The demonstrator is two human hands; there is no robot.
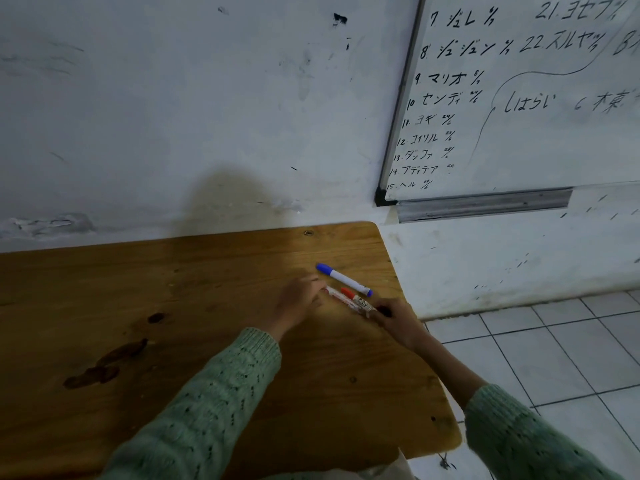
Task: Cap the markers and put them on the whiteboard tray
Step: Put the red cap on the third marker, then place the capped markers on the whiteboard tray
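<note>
A blue marker (344, 279) with its blue cap on lies on the wooden table (207, 306) near the far right corner. Just in front of it lie a red-capped marker (350, 294) and another white-barrelled marker (337, 295), side by side. My left hand (298, 299) touches the left end of these two, fingers curled over it. My right hand (394, 318) grips their right end, with a black cap or marker end showing at its fingers. The whiteboard tray (485, 204) is a grey metal ledge under the whiteboard (536, 98), up to the right.
The table stands against a scuffed white wall (173, 116). Its right edge drops to a white tiled floor (554, 358). Dark stains mark the table's left part. The whiteboard is covered in handwriting.
</note>
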